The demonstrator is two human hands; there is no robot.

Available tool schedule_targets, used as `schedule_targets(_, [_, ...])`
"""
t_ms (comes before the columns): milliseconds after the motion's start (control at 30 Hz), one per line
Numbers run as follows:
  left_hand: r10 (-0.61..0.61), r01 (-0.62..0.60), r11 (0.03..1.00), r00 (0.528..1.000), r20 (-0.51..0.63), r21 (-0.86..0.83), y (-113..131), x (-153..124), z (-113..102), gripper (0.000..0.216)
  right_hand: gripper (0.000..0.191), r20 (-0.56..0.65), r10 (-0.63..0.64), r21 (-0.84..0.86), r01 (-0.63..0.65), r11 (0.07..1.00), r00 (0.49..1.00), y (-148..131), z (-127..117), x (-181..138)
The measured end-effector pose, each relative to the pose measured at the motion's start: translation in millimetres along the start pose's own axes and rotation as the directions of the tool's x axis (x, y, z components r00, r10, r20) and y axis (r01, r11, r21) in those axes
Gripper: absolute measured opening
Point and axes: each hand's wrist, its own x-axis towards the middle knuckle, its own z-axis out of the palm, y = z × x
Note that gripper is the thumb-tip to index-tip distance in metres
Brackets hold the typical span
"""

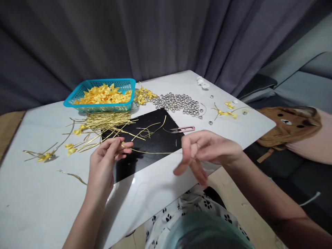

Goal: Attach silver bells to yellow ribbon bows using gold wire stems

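Observation:
My left hand (pixel 110 150) pinches one end of a thin gold cord (pixel 153 152), with a small bit of yellow showing at the fingertips. The cord runs across the front of a black board (pixel 145 162) towards my right hand (pixel 207 152). My right hand is closed at thumb and forefinger around the cord, its other fingers bent and slightly blurred. Just beyond it lies a pair of pink-handled thread snips (pixel 183 129). Cut gold cord pieces (pixel 147 131) lie on the board. A bundle of gold cords (pixel 109 121) rests behind my left hand.
A blue plastic basket (pixel 132 91) full of yellow ribbon flowers (pixel 106 94) stands at the back of the white table (pixel 38 197). Silver beads (pixel 178 103) are heaped beside it. Finished-looking flower pieces (pixel 225 113) lie right, others (pixel 46 156) left. A bear-faced brown bag (pixel 287 131) sits beyond the table.

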Motion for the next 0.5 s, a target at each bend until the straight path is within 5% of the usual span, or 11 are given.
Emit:
schedule_targets(100, [-0.002,0.002,1.0,1.0,-0.005,-0.001,0.0,0.4,-0.2,0.028,0.019,-0.23,-0.175,-0.247,0.116,0.962,0.957,4.3,3.3,9.8])
schedule_targets(200, [0.041,-0.041,0.998,0.999,0.017,0.039,-1.9,2.3,-2.0,0.027,0.017,-0.392,-0.349,-0.438,0.161,0.885,0.852,4.9,4.2,15.6])
schedule_targets(300, [0.099,-0.099,0.994,0.995,-0.002,0.055,-4.8,2.9,-3.4,0.03,0.013,-0.458,-0.444,-0.535,0.161,0.829,0.77,2.1,2.5,14.9])
schedule_targets(500, [0.089,-0.085,0.99,0.996,0.031,-0.113,-5.5,-5.0,1.6,0.035,0.011,-0.479,-0.47,-0.608,0.106,0.787,0.742,-0.8,-0.9,7.9])
